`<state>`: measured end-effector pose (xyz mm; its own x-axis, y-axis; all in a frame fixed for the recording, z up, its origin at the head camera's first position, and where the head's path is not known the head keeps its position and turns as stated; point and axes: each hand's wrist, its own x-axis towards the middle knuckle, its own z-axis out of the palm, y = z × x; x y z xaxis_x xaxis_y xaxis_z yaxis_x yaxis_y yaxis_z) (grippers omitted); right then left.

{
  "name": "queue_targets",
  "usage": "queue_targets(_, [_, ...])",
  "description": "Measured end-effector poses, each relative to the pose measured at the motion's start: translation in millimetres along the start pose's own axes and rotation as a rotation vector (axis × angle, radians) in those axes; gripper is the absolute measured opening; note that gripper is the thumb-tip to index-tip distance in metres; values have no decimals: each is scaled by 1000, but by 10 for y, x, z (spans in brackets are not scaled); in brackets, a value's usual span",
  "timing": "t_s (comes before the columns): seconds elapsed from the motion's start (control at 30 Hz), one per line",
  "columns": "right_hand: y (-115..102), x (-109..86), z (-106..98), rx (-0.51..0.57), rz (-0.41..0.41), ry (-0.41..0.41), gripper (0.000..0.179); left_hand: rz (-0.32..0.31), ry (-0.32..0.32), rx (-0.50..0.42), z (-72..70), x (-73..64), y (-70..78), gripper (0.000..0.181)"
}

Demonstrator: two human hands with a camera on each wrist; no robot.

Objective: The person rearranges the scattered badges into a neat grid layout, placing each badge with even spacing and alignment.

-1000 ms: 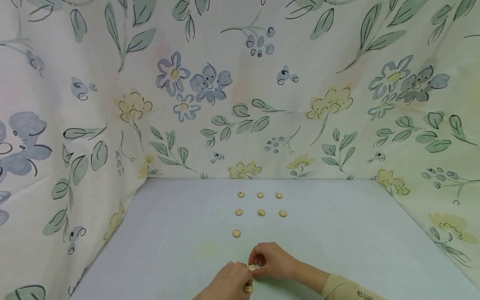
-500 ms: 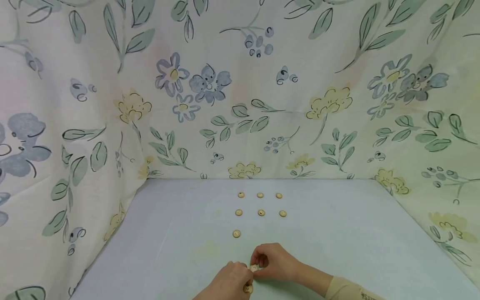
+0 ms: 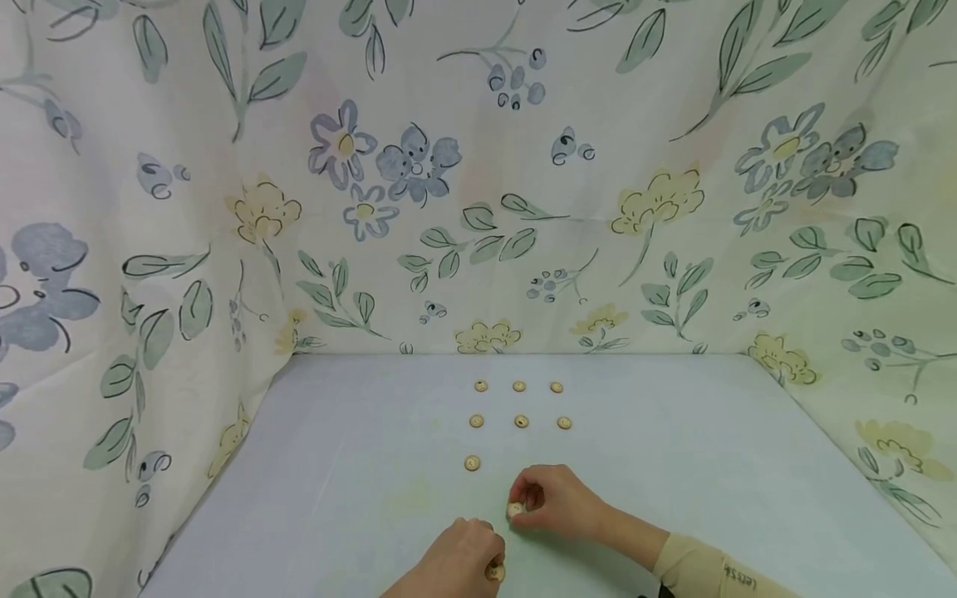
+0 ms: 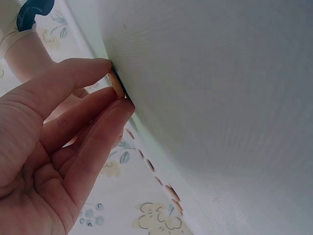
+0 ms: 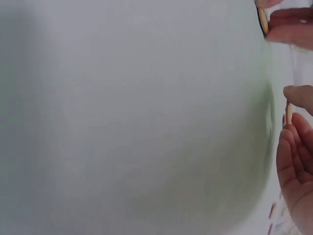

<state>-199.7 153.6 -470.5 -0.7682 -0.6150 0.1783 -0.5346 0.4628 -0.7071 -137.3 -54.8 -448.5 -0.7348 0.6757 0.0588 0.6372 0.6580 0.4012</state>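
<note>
My left hand (image 3: pixel 456 558) is near the front of the table and pinches a round wooden button (image 3: pixel 494 572) between thumb and fingers. In the left wrist view this button (image 4: pixel 116 84) stands edge-on, right at the table surface. A little farther forward and to the right, my right hand (image 3: pixel 559 502) pinches another button (image 3: pixel 515 510) by its edges. That second button (image 5: pixel 289 112) appears edge-on in the right wrist view, between thumb and fingertips. A single button (image 3: pixel 472 463) lies flat ahead of the hands, to their left.
Beyond that lie two rows of three similar buttons, a nearer row with a middle button (image 3: pixel 521 422) and a farther row with its middle one (image 3: pixel 519 386). The pale table (image 3: pixel 336 465) is bounded by floral cloth (image 3: pixel 478 274) behind and at both sides.
My right hand has moved forward and slightly right with its button, away from the left hand it was touching. The left hand keeps its place and its button.
</note>
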Motion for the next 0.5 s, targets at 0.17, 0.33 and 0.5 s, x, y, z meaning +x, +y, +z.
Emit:
queue_targets(0.17, [100,38,-73,-45,30,40,18,2,-1,13,-5,2,7,25])
queue_targets(0.33, [187,86,-138,-85,64,71,19,-15,-8,23,-5,5,16,23])
queue_targets(0.5, [247,144,-199,-114,85,101,19,-24,-26,4,-16,8,30,25])
